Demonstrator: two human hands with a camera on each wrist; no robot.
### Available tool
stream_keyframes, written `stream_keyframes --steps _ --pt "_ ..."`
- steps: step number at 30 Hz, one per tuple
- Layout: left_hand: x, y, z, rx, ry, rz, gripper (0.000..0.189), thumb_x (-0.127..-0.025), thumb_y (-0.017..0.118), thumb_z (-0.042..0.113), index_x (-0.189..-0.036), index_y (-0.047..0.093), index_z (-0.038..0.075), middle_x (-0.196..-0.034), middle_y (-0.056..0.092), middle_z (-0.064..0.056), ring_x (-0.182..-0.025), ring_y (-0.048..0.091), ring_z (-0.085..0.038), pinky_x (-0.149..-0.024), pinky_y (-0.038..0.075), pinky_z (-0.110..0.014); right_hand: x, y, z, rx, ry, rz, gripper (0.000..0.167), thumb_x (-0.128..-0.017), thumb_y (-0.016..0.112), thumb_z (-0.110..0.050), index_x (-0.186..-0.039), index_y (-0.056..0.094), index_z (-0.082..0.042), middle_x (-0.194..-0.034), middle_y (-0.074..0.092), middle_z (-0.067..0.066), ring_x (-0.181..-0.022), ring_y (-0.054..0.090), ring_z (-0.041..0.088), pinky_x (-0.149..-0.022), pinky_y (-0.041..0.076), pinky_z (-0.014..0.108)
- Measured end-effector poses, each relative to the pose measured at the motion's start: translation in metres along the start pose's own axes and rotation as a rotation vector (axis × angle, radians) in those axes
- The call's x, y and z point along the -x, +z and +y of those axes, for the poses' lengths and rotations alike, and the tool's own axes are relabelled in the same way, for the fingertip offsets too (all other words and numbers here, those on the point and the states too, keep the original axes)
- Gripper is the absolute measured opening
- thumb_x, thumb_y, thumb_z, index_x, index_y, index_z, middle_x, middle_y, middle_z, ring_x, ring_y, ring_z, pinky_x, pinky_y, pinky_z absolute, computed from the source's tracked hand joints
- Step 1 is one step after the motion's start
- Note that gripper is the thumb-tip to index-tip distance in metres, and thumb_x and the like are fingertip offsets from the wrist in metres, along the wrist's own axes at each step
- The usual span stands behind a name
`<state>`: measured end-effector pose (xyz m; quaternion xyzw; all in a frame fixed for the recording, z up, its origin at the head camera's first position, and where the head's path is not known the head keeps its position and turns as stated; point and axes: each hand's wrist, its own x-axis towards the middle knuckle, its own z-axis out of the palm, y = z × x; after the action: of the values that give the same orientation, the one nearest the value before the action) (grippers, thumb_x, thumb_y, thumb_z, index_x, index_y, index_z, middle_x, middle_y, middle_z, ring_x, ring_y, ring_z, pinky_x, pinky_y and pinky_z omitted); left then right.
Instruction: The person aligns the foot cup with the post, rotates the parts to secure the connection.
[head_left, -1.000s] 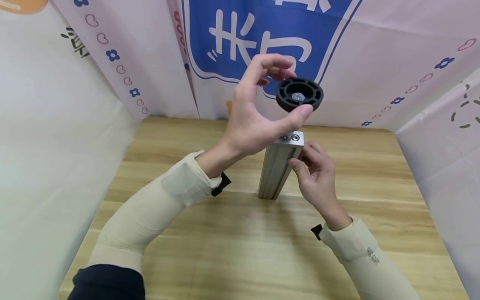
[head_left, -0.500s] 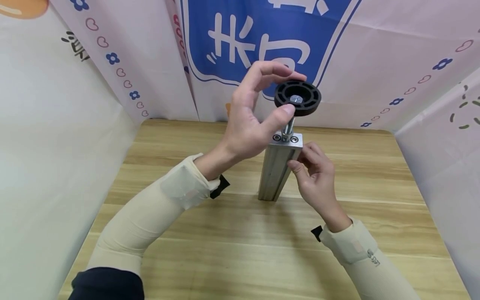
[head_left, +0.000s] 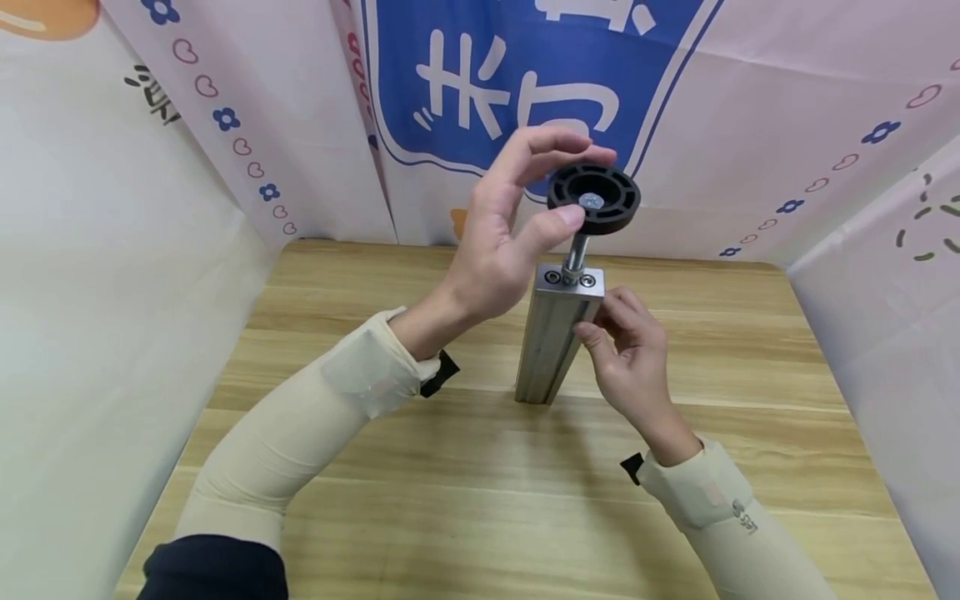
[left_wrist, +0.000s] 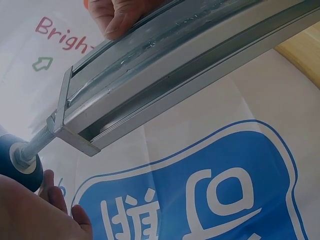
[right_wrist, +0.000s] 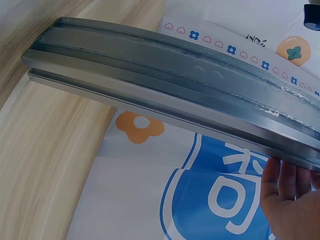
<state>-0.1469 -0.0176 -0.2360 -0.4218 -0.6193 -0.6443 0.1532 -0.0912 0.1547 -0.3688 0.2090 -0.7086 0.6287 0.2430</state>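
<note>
A black round levelling foot (head_left: pixel 594 223) with a threaded steel stem (head_left: pixel 577 252) sits at the top end of an upright aluminium profile (head_left: pixel 551 333). My left hand (head_left: pixel 498 225) holds the foot by its rim, thumb on the near side and fingers at the far side. In the left wrist view a nut (left_wrist: pixel 22 155) shows where the stem meets the foot (left_wrist: pixel 34 175). Lower down, my right hand (head_left: pixel 633 358) grips the profile by its right side, thumb in front. The right wrist view shows its fingers (right_wrist: pixel 287 177) against the profile (right_wrist: pixel 165 85), whose lower end stands on wood.
The profile stands on a wooden table (head_left: pixel 420 500). Close behind it hangs a printed cloth (head_left: pixel 712 150) with a blue panel, and pale cloth walls (head_left: pixel 90 317) rise at both sides.
My left thumb has slid left along the rim and the fingers have closed in at the far side. The foot has shifted slightly left, baring the stem. My right hand keeps its grip.
</note>
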Motion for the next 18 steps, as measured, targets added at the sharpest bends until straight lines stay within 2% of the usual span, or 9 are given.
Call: stream_keyframes --steps 2,6,13,18 --pt "-0.0004 -0.0001 -0.0014 -0.067 0.015 0.02 0.058 -0.088 0.055 0.025 -0.131 0.051 -0.013 -0.13 0.066 -0.029 -0.123 0.061 -0.025 -0.111 0.044 -0.03 0.0002 -0.0003 0.0008 -0.004 -0.008 0.002 0.031 -0.09 0.071 0.011 -0.121 0.069 0.017 -0.098 0.06 -0.007 -0.081 0.056 0.008 -0.071 0.053 0.017" --pt "0.0009 -0.0002 -0.0014 -0.163 0.011 0.065 0.061 -0.084 0.067 0.028 -0.13 0.055 -0.01 -0.128 0.064 -0.022 -0.117 0.058 -0.017 -0.102 0.042 -0.027 0.001 -0.0006 0.0026 -0.004 -0.018 -0.004 0.033 -0.091 0.072 0.006 -0.122 0.068 0.017 -0.098 0.059 -0.008 -0.08 0.055 0.008 -0.069 0.051 0.017" --pt "0.0012 0.0003 0.0016 -0.23 -0.013 0.103 0.066 -0.076 0.084 0.021 -0.13 0.057 -0.006 -0.123 0.064 -0.015 -0.115 0.058 -0.012 -0.103 0.044 -0.03 0.0011 -0.0009 0.0033 -0.009 -0.022 -0.011 0.033 -0.091 0.072 0.007 -0.121 0.068 0.017 -0.098 0.058 -0.008 -0.08 0.054 0.007 -0.07 0.051 0.018" --pt "0.0009 0.0009 0.001 -0.266 -0.011 0.115 0.07 -0.075 0.088 0.022 -0.131 0.056 -0.005 -0.121 0.064 -0.015 -0.112 0.057 -0.011 -0.101 0.042 -0.028 0.0008 -0.001 0.0034 -0.011 -0.023 -0.008 0.032 -0.091 0.072 0.007 -0.121 0.068 0.018 -0.098 0.059 -0.008 -0.08 0.054 0.006 -0.071 0.051 0.017"
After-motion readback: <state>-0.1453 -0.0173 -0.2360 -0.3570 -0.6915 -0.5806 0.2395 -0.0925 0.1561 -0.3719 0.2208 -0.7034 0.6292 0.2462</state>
